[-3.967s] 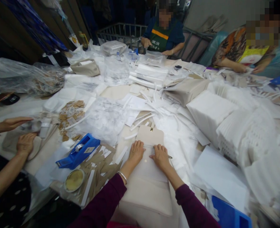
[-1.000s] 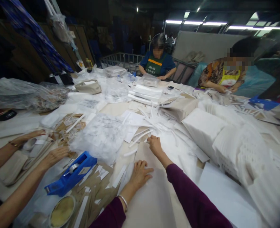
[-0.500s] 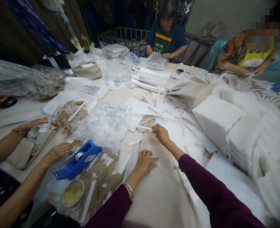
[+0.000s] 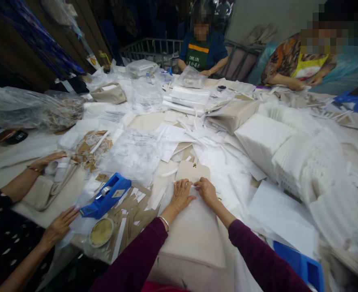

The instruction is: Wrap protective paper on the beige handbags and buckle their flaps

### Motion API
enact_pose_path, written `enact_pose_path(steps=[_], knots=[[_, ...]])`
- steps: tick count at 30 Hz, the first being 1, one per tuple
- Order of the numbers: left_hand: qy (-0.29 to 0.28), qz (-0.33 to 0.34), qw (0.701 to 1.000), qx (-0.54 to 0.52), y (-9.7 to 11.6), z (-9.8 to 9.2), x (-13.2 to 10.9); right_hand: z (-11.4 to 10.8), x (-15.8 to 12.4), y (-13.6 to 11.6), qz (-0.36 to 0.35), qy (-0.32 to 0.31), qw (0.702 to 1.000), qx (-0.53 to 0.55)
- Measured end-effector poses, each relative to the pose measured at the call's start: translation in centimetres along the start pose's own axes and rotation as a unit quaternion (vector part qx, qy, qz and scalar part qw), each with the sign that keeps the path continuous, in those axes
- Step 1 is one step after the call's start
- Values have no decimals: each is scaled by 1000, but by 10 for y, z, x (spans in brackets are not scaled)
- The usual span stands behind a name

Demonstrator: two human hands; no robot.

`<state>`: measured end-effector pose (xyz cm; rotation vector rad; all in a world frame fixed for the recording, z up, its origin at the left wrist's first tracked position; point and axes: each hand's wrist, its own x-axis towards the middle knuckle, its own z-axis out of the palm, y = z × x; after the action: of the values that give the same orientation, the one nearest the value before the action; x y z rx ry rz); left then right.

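Note:
A beige handbag (image 4: 194, 239) lies flat in front of me, its flap end with a gold clasp (image 4: 194, 164) pointing away. My left hand (image 4: 182, 195) rests on the bag with its fingers stretched out and the thumb pointing toward my right hand. Close beside it, my right hand (image 4: 206, 191) is closed in a pinch just below the flap. A bit of white foam strip (image 4: 193, 186) shows at its fingertips; the fingers hide most of it. Another white foam strip (image 4: 169, 173) lies left of the flap.
A blue tape dispenser (image 4: 107, 196), a round tub (image 4: 101, 232) and paper scraps (image 4: 136, 211) are on the left, near a co-worker's hands (image 4: 57, 229). Stacked white foam sheets (image 4: 264, 140) and another blue dispenser (image 4: 302, 265) are on the right. Two people work across the table.
My right hand has drawn back toward me with the foam strip, from the bag's far end to beside my left hand. The clasp and flap now show. The view has shifted slightly.

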<state>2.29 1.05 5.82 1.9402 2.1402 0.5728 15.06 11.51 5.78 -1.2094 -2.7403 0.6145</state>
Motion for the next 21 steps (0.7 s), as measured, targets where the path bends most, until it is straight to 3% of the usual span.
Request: enact_pose_path(steps=[9,17,21], knots=[[-35,28,999,-2,-6,2,1,0,3,-6,-24,-36,999,-4],[-41,33,999,-6,-9,1,2,-38,-3,57,39,-136,989,42],[-42,37,998,-19,-10,1,2,-50,-19,67,33,-142,989,1]])
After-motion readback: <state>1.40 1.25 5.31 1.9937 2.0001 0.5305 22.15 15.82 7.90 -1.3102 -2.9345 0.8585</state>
